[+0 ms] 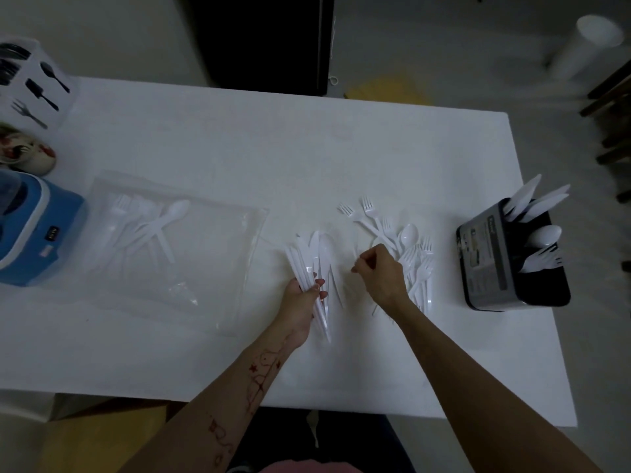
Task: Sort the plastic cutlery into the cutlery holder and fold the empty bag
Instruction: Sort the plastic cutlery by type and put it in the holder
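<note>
- Left hand [305, 295] has its grip wrapped round a bundle of white plastic knives [312, 268], fanned out and pointing away from the person, low over the white worktop [239, 138].
- Right hand [379, 271] hovers just right of that bundle with fingers curled in a pinch; can't tell if there's anything actually between them.
- Right under and beyond that hand is a loose pile of forks and spoons [406, 240], all white on white so it's hard to pick pieces apart.
- The cutlery holder [491, 261] is a dark box near the right edge of the worktop, with knives, spoons and forks already sticking up out of its compartments.
- The clear bag [170, 240] lies flat to the left, with a few pieces showing through it.
- Along the left edge: a blue box [37, 230], a small patterned cup [30, 151], and a white box with cutlery pictures [37, 83] at the far corner. All well apart from the hands.
</note>
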Demonstrator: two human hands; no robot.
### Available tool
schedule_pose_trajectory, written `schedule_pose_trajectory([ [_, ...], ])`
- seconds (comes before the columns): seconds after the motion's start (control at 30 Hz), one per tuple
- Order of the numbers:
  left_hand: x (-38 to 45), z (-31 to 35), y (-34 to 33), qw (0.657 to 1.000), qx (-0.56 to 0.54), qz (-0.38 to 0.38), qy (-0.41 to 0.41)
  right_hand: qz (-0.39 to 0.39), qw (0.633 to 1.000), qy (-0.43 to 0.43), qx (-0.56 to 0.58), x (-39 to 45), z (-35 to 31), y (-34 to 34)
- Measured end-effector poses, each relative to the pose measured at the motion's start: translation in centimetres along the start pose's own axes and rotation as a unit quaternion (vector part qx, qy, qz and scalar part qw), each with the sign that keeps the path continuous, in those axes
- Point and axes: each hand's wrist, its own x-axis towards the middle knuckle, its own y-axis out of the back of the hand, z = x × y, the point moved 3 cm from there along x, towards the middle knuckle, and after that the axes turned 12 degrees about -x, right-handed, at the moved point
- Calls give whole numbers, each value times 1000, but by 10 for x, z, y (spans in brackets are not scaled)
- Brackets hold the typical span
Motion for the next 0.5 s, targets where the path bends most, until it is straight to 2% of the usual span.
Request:
schedule_pose_trajectory([
  [0.23, -2, 0, -4, 999, -50, -11, 18, -30, 998, -8, 62, -14, -2, -4],
  [0.4, -3, 0, -4, 999, -27, -20, 11, -71, 991, -11, 111, -19, -7, -10],
  [0.5, -4, 0, -2, 998, -52, -23, 11, -101, 991, -2, 86, -22, -13, -14],
])
